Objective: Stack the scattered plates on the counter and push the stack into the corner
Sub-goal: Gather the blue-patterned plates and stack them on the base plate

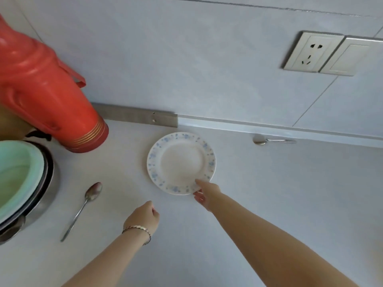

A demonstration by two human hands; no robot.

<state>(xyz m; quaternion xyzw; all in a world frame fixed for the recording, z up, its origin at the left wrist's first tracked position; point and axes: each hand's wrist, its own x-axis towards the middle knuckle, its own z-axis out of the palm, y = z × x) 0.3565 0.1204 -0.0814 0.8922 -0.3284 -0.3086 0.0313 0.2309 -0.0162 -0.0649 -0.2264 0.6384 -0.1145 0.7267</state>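
My right hand (207,195) pinches the near rim of the blue-flowered plate (181,160), thumb on top, fingers underneath; the plate lies flat on the counter (269,183) near the back wall, right of the red thermos (47,96); my left hand (143,214) hovers clenched, holding nothing.

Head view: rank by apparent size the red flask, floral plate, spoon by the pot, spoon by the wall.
1. red flask, likely enlarged by nearness to the camera
2. floral plate
3. spoon by the pot
4. spoon by the wall, farther off; the two spoons may really be alike
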